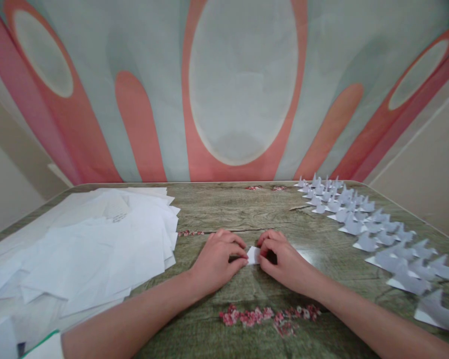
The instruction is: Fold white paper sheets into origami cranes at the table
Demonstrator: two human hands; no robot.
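Left hand [221, 253] and right hand [280, 253] both pinching small folded white paper [253, 255] at opposite edges, over the table [213, 207]. Loose white sheets [108, 249] spread left; folded paper birds [352, 226] clustered right.

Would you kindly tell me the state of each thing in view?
Paper piece: folded small
Left hand: curled, fingertips at the paper's left edge
Right hand: curled, fingertips at the paper's right edge
White sheets: loose, overlapping, unevenly piled
Paper figures: folded, set out in rows
Table: partly covered
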